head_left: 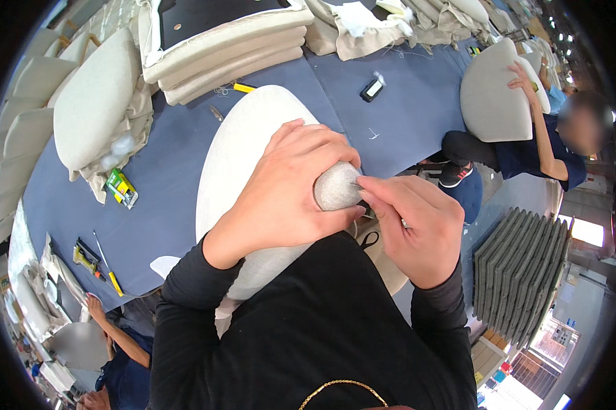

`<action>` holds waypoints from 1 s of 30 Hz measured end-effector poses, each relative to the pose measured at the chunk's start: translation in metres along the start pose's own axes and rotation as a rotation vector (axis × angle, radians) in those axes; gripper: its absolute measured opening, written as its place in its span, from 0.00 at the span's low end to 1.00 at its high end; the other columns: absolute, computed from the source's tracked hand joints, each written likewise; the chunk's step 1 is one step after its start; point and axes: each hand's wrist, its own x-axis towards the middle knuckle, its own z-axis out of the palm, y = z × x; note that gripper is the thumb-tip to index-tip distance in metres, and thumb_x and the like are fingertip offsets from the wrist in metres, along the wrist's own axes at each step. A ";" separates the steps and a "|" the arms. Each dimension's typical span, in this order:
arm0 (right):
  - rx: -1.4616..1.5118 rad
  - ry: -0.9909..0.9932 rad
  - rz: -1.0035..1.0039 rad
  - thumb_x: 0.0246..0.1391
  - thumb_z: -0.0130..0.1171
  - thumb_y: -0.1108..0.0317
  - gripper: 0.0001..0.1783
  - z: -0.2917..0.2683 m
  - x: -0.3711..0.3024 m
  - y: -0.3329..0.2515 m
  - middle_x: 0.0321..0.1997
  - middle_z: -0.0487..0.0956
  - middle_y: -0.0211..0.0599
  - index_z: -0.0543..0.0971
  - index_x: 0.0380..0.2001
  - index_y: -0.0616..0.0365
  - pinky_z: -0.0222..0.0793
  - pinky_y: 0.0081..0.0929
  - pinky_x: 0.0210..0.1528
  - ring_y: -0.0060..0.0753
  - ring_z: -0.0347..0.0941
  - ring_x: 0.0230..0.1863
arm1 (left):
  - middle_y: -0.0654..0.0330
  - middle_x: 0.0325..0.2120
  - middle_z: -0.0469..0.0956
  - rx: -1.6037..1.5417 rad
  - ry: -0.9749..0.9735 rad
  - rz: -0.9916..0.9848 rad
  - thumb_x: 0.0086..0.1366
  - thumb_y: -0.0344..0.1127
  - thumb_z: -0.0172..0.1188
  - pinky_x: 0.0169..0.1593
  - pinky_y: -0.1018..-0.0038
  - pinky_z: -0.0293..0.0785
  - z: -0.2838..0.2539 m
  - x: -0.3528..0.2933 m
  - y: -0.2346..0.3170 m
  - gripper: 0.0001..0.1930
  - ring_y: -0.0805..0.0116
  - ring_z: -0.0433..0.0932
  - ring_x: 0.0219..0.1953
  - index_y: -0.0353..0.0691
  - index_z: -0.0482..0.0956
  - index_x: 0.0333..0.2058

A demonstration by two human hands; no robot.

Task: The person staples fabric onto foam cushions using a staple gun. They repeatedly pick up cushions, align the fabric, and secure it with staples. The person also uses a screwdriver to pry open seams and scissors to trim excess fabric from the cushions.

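Observation:
A pale beige upholstered cushion (263, 109) lies across the near edge of the table, close against my body. My left hand (277, 191) is wrapped over its narrow end, and a rounded knob of the fabric bulges out between thumb and forefinger. At that knob, my right hand (420, 222) is pinched, its fingertips touching the cloth. Something thin and dark shows at the fingertips, too small to name. Just below my hands, a black loop, perhaps a scissors handle (369, 239), shows in part.
Blue-grey table (403, 102) bears stacked cushions (233, 58), a yellow-handled screwdriver (115, 283), a green-and-white box (121, 188) and a small black device (372, 89). At right a co-worker (547, 137) holds a cushion; another (127, 355) is at lower left. Grey panels (519, 273) stand stacked at right.

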 end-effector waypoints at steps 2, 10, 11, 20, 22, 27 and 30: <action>-0.017 -0.005 0.001 0.51 0.72 0.79 0.13 -0.001 0.000 -0.003 0.35 0.87 0.40 0.87 0.42 0.59 0.80 0.37 0.37 0.46 0.85 0.34 | 0.57 0.47 0.83 -0.005 -0.005 0.000 0.47 0.41 0.81 0.73 0.46 0.61 0.000 0.000 0.000 0.26 0.49 0.79 0.58 0.43 0.84 0.45; -0.055 -0.070 -0.037 0.51 0.71 0.80 0.13 -0.005 0.007 -0.007 0.36 0.87 0.40 0.86 0.42 0.60 0.81 0.37 0.38 0.46 0.85 0.35 | 0.56 0.48 0.82 -0.010 -0.014 -0.013 0.47 0.42 0.81 0.74 0.45 0.60 -0.006 -0.003 0.001 0.27 0.48 0.78 0.59 0.44 0.84 0.46; -0.053 -0.077 -0.041 0.51 0.71 0.80 0.14 -0.005 0.009 -0.007 0.36 0.87 0.40 0.87 0.42 0.60 0.81 0.37 0.38 0.46 0.85 0.35 | 0.56 0.48 0.83 -0.010 -0.015 -0.017 0.47 0.42 0.81 0.74 0.45 0.60 -0.007 -0.003 0.001 0.27 0.48 0.78 0.59 0.44 0.84 0.46; -0.073 -0.144 -0.073 0.49 0.69 0.80 0.15 -0.010 0.017 -0.007 0.36 0.87 0.40 0.85 0.43 0.61 0.79 0.38 0.37 0.44 0.83 0.34 | 0.58 0.48 0.83 -0.037 -0.008 -0.023 0.47 0.42 0.81 0.74 0.44 0.59 -0.007 -0.002 -0.001 0.27 0.51 0.78 0.61 0.45 0.84 0.47; -0.090 -0.172 -0.068 0.50 0.68 0.80 0.15 -0.013 0.017 -0.007 0.36 0.86 0.39 0.85 0.43 0.61 0.79 0.38 0.37 0.44 0.83 0.34 | 0.59 0.49 0.83 -0.026 -0.018 -0.033 0.47 0.41 0.81 0.74 0.44 0.58 -0.004 -0.003 0.000 0.26 0.51 0.78 0.61 0.45 0.84 0.47; -0.117 -0.207 -0.090 0.50 0.67 0.79 0.14 -0.016 0.018 -0.006 0.35 0.85 0.38 0.84 0.43 0.60 0.78 0.37 0.37 0.43 0.82 0.35 | 0.60 0.49 0.82 -0.010 -0.027 -0.033 0.48 0.41 0.81 0.74 0.44 0.58 -0.001 -0.002 0.001 0.26 0.52 0.78 0.61 0.46 0.84 0.47; -0.152 -0.262 -0.101 0.50 0.66 0.79 0.14 -0.018 0.020 -0.005 0.34 0.84 0.37 0.83 0.42 0.59 0.78 0.37 0.37 0.42 0.82 0.35 | 0.60 0.49 0.82 -0.008 -0.027 -0.037 0.48 0.41 0.81 0.74 0.44 0.58 0.001 -0.001 0.002 0.26 0.52 0.78 0.61 0.46 0.84 0.46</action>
